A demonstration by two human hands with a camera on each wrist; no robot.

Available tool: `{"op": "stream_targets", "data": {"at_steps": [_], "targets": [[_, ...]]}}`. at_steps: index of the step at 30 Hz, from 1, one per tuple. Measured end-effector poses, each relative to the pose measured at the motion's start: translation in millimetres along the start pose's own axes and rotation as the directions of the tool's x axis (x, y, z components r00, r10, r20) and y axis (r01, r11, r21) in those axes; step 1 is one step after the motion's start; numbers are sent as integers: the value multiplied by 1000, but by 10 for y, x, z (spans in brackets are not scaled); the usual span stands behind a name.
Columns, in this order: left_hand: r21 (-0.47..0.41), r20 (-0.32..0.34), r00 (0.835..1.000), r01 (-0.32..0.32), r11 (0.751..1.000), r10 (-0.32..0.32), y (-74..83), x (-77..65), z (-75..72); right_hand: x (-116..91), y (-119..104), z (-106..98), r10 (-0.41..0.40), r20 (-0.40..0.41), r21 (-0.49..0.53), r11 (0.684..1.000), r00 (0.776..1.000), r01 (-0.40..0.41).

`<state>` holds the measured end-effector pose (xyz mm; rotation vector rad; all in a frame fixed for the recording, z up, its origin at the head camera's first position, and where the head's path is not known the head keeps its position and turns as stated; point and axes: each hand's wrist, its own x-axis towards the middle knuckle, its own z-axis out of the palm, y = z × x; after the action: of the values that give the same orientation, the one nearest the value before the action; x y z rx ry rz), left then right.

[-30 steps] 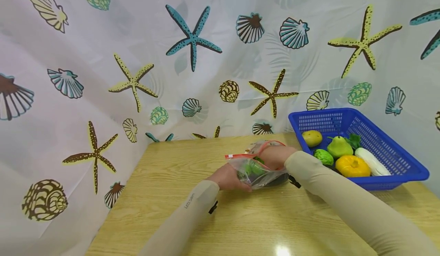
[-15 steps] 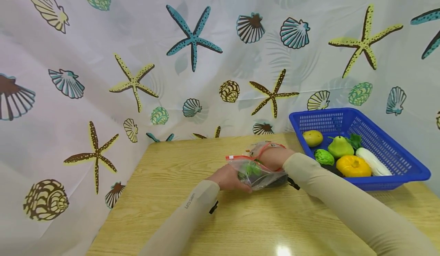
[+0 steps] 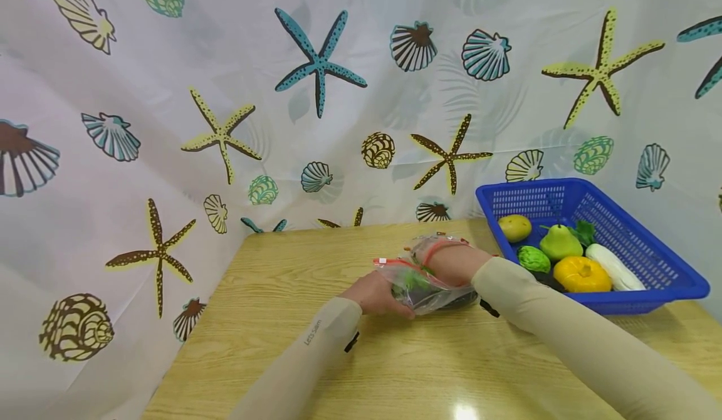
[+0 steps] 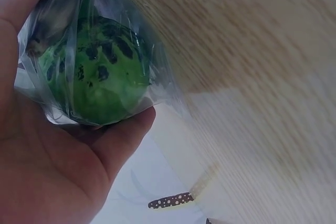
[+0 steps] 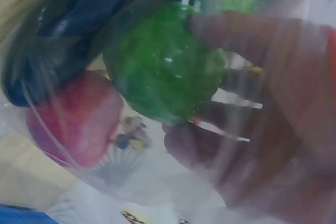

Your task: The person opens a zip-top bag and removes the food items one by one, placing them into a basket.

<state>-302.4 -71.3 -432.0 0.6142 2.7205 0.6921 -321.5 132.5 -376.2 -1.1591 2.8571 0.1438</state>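
With my left hand (image 3: 379, 293) I hold the transparent bag (image 3: 434, 299) from outside, at the nine o'clock side of it. My forearm comes there from half past seven. In the left wrist view, the digits curl around a green spotted vegetable (image 4: 100, 85) through the plastic: one digit passes below it at five o'clock, another is at half past ten.

My right hand (image 3: 454, 264) is inside the bag, past the red zip (image 3: 397, 261), and its forearm reaches in from four o'clock. There the thumb and fingers are bent around a green round vegetable (image 5: 163, 66) (the plastic makes this view rather milky), so I am gripping it. From it, a dark long vegetable (image 5: 63, 40) lies at ten o'clock, and a pinkish-red fruit (image 5: 79, 121) at eight.

The bag rests on the wooden table (image 3: 304, 263); from it, the blue basket (image 3: 612, 306) stands between two and three o'clock.
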Motion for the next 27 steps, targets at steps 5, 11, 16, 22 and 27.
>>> {"op": "stream_targets", "data": {"at_steps": [5, 11, 16, 22, 27], "targets": [[45, -15, 1000, 2, 999, -1, 4, 1, 5, -111, -50, -84, -52, -103, 10, 999, 993, 53], [84, -20, 1000, -21, 996, 23, -10, 12, 19, -221, -94, -171, -86, -142, 13, 996, 986, 89], [87, -18, 999, -28, 996, 30, -31, 30, 36, -315, -124, -236, -117, -167, 5, 993, 979, 119], [121, -20, 998, -61, 991, 63, -62, 50, 55, -439, -136, -353, -160, -229, -9, 987, 960, 162], [99, -39, 991, -123, 988, 127, -71, 72, 41, -603, -93, -520, -168, -294, 84, 976, 941, 200]]}}
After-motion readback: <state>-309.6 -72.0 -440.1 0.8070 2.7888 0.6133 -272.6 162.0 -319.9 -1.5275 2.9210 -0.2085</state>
